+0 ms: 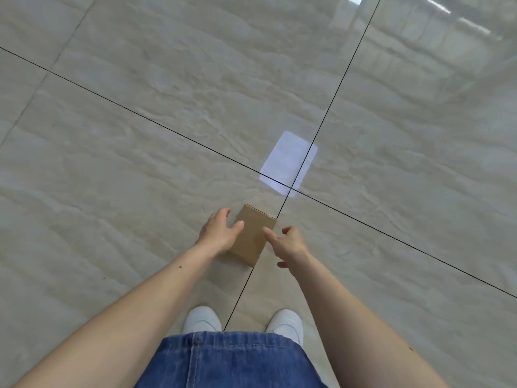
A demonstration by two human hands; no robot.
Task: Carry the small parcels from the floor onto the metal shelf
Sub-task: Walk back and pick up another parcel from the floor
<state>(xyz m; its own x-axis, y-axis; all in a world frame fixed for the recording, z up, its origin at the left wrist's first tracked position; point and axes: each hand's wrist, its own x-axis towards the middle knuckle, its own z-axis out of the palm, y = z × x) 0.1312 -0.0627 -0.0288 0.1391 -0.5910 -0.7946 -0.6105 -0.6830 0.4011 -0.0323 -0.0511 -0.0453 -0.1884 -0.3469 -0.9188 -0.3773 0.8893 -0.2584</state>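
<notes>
Glossy marble-patterned floor tiles (140, 163) with dark grout lines surround a small brown cardboard parcel (253, 236), which lies just ahead of the white shoes (202, 319). The left hand (219, 232) touches the parcel's left side, grip wide; the right hand (288, 242) hovers beside its right edge, fingers spread. The parcel looks light, stiff and flat-sided, so opposite long sides suit holding.
</notes>
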